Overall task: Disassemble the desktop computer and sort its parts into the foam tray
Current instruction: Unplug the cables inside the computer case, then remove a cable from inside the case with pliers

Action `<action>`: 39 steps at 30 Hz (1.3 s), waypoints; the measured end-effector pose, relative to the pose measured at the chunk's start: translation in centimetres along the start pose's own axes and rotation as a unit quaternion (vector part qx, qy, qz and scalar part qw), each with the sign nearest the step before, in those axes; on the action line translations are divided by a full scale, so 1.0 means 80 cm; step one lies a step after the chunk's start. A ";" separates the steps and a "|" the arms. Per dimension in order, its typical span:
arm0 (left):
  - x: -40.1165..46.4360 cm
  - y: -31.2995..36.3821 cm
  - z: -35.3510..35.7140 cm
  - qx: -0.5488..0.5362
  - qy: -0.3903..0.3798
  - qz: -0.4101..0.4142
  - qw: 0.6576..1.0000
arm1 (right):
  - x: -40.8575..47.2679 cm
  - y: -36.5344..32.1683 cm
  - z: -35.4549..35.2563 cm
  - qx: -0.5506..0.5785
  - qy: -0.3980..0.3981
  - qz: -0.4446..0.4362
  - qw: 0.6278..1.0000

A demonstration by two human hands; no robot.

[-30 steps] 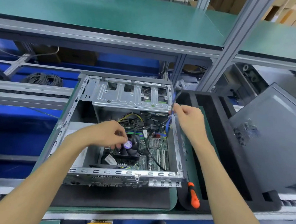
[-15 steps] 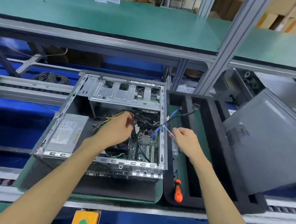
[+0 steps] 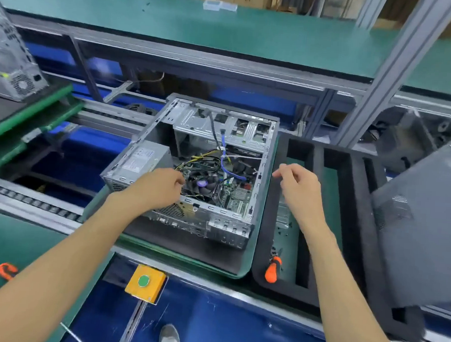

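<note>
The open desktop case [image 3: 265,173] lies on its side on a green mat, its motherboard, CPU fan [image 3: 202,182] and power supply [image 3: 140,160] exposed. My left hand [image 3: 157,187] reaches into the case just left of the fan, with fingertips pinched on the yellow and black wires [image 3: 201,156]. A blue cable [image 3: 228,172] rises from the board and runs with a black cable over the drive cage [image 3: 237,129]. My right hand [image 3: 297,185] hovers open and holds nothing, between the case's right wall and the black foam tray [image 3: 352,231].
An orange-handled screwdriver [image 3: 272,270] lies in the tray's left slot. The grey side panel [image 3: 421,235] leans over the tray's right side. A yellow box with a green button [image 3: 145,282] sits below the mat. Another computer [image 3: 11,73] stands far left.
My right hand has let go of the blue cable and moved right, over the tray's edge. The cable now lies back over the drive cage. My left hand has drawn toward the fan's left side.
</note>
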State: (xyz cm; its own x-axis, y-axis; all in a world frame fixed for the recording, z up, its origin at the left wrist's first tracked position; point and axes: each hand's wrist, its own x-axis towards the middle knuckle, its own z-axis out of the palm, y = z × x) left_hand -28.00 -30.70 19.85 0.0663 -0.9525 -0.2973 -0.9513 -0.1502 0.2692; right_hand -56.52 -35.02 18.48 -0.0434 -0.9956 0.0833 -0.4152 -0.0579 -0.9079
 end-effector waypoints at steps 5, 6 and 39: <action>-0.072 -0.040 -0.016 -0.158 0.087 0.029 0.983 | -0.025 -0.075 0.065 0.043 -0.092 -0.087 0.991; -0.088 -0.054 -0.020 -0.183 0.101 0.024 0.978 | -0.033 -0.086 0.083 0.052 -0.116 -0.101 0.987; -0.458 -0.465 0.303 -0.408 0.193 -0.410 0.792 | -0.472 -0.012 0.570 -0.283 -0.468 -0.137 0.826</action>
State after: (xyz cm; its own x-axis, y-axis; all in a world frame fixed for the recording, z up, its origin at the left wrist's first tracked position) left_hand -2.37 16.21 -1.47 0.7986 -0.4319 -0.4192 -0.0389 -0.7321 0.6801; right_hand -13.01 -0.73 -2.55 0.7339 -0.5876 -0.3406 -0.6630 -0.5108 -0.5473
